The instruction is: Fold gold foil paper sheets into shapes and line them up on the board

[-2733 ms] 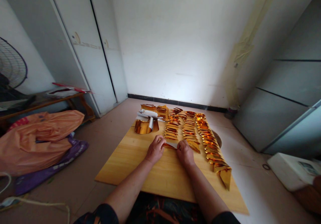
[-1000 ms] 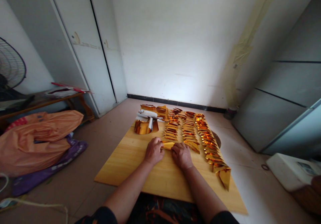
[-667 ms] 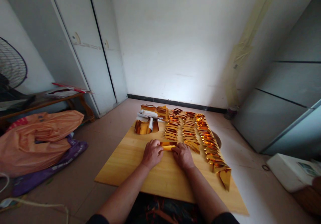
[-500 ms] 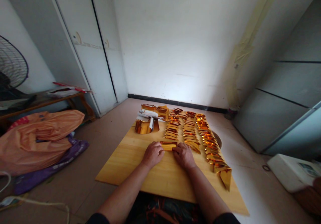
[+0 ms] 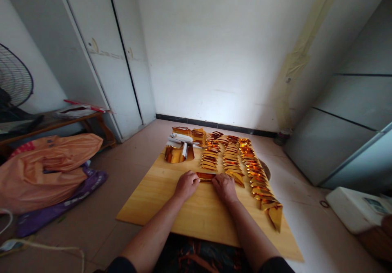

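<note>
A narrow strip of gold foil paper point(image 5: 206, 176) lies across the wooden board between my hands. My left hand point(image 5: 187, 184) has its fingers closed on the strip's left end, the fingertips curled over it. At the right end, my right hand point(image 5: 225, 186) grips the strip the same way. Just beyond, folded gold foil pieces point(image 5: 209, 158) stand in a row, with a second row point(image 5: 232, 158) beside it. A longer row of folded foil pieces point(image 5: 255, 175) runs down the board's right side.
The wooden board point(image 5: 153, 201) carries a curled gold sheet point(image 5: 174, 154) and white paper bundles point(image 5: 181, 138) at its back left. An orange bag point(image 5: 52, 171) sits on the floor at left, near a fan point(image 5: 15, 77). A white box point(image 5: 358, 209) stands at right.
The gold strip between my hands looks narrower and darker, its face turned or folded over. Both hands stay in nearly the same place, the right fingers slightly more curled.
</note>
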Tool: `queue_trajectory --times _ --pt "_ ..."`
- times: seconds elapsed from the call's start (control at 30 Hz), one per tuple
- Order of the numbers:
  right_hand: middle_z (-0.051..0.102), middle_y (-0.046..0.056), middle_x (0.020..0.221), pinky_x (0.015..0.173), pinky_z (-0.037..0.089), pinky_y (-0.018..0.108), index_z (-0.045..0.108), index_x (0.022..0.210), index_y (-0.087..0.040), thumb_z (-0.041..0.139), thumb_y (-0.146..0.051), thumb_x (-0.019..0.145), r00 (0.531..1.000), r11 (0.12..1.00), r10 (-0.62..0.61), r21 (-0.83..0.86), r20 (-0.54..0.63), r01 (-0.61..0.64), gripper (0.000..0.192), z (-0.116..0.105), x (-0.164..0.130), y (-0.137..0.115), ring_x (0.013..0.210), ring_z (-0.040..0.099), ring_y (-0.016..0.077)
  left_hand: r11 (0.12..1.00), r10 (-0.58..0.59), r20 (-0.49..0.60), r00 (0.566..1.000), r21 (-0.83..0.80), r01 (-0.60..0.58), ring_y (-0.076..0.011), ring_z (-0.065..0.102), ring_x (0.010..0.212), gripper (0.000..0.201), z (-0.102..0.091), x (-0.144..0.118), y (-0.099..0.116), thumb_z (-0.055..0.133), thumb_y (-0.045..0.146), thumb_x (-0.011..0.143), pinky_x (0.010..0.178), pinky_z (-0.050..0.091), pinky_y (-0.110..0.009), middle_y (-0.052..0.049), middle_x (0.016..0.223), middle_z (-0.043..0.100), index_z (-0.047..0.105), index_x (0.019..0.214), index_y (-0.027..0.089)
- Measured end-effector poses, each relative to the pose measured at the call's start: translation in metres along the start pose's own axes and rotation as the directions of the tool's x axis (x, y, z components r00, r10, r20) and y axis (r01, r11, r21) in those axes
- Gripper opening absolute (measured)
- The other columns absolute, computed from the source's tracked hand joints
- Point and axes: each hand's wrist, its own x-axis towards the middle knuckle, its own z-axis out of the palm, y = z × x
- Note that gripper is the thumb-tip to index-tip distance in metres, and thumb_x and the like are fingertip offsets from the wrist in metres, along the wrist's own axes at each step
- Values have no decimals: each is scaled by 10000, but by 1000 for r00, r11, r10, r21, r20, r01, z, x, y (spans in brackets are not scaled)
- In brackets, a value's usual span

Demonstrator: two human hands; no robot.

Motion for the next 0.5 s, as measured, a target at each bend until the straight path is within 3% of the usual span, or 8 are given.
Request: queue_trajectory --times 0.2,0.5 --pt "667 48 790 721 296 254 646 753 -182 488 -268 892 996 994 91 -54 -16 -92 228 5 3 -5 781 574 162 992 -50 13 999 113 48 -133 554 773 139 2 4 3 513 196 820 710 390 -242 -17 789 606 620 733 178" --pt "667 40 815 707 284 272 645 771 -196 508 -271 872 992 989 128 -76 -23 -129 186 9 4 -8 803 586 167 945 -126 84 989 314 94 -162 574 819 120 -6 7 18 502 247 831 719 413 -261 -47 875 609 598 803 180"
